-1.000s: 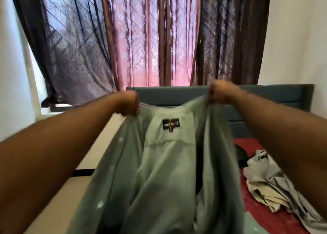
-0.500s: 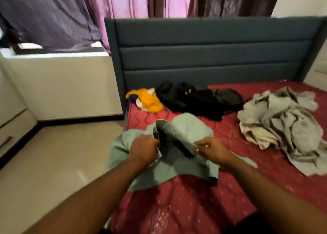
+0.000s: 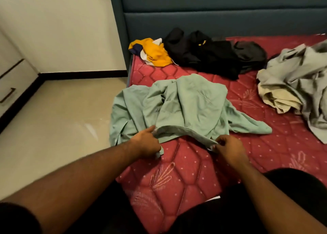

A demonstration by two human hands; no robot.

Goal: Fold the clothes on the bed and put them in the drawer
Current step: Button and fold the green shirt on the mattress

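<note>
Two hands grip the near edge of a green shirt (image 3: 185,106) spread on the red mattress (image 3: 177,180): the left hand (image 3: 146,143) bunches its hem, the right hand (image 3: 228,147) pinches it. Farther right lies a grey heap (image 3: 297,85); far off, black clothes (image 3: 208,55) and a yellow garment (image 3: 154,53) lie against the headboard (image 3: 212,21). A drawer (image 3: 10,85) stands far left.

Dim, warm indoor light. Daylight strip at top left on the cream wall (image 3: 58,30). Soft glare streak on the glossy beige floor (image 3: 91,129). Wide-angle bend at edges; forearms up front slightly soft, w/ mild compression smear in the black clothes pile (image 3: 208,55).
</note>
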